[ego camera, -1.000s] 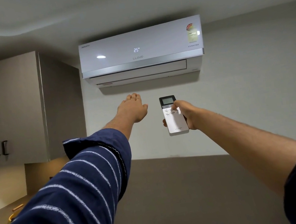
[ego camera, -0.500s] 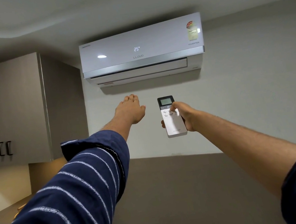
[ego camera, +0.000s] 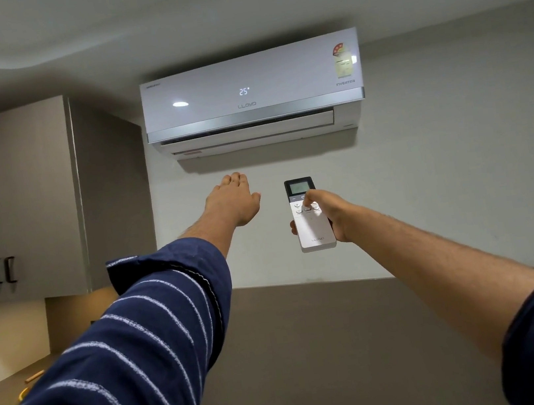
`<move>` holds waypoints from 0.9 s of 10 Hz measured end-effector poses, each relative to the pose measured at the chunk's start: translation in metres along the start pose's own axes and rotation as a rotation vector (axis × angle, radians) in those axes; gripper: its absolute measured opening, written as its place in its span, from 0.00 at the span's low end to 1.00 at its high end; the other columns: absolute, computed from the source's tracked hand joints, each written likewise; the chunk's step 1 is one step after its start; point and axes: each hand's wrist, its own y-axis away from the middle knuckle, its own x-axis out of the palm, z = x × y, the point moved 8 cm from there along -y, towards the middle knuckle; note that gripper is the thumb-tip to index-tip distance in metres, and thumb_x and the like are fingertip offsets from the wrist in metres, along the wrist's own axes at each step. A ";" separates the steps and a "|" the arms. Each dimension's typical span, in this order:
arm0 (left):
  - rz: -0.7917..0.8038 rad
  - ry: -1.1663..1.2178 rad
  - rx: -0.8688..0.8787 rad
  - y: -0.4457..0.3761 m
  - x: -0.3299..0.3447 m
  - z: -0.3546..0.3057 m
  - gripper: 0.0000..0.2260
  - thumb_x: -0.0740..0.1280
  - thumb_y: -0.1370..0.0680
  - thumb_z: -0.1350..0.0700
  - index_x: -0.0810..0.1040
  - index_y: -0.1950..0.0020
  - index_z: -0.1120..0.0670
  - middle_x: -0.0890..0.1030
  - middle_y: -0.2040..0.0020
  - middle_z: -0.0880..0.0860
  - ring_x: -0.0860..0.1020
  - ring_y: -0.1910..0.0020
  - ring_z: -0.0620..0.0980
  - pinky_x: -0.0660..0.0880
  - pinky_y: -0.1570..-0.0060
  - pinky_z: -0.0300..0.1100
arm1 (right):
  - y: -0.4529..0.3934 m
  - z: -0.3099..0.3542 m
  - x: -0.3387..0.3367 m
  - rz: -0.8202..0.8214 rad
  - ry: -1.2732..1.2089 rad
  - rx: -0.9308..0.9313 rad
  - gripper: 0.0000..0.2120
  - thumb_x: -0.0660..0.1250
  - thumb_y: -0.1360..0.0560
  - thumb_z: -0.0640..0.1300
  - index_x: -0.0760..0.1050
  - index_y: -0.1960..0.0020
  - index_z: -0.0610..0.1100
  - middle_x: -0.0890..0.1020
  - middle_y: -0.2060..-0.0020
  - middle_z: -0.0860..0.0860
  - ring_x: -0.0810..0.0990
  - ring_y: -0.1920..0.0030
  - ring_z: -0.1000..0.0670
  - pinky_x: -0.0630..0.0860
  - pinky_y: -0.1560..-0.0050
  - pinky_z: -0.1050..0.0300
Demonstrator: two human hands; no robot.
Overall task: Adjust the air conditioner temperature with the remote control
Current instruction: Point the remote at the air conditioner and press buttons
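Below Lloyd air conditioner (ego camera: 253, 95) reading 25°, right hand (ego camera: 327, 210) gripping Lloyd remote (ego camera: 311, 216)

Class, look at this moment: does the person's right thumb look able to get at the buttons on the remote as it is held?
Probably yes. The right hand grips the remote from its side, and the thumb already lies across the button cluster below the screen. Nothing covers the buttons; the left hand is apart, stretched towards the air conditioner.

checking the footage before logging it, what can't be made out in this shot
Head view only:
- White remote control: its small grey screen is too small to read; the right hand thumb covers the button it presses, and the grip hides the right edge.
- White wall-mounted air conditioner: yellow rating sticker text is blurred.
- Small orange object on the brown side ledge: too small to identify.
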 end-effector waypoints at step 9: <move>-0.018 -0.015 -0.009 0.000 -0.007 0.010 0.29 0.47 0.17 0.47 0.47 0.20 0.60 0.49 0.19 0.57 0.48 0.20 0.55 0.51 0.23 0.51 | 0.002 0.007 0.010 -0.038 -0.028 -0.046 0.07 0.57 0.28 0.41 0.70 0.53 0.43 0.84 0.73 0.43 0.83 0.73 0.45 0.79 0.68 0.59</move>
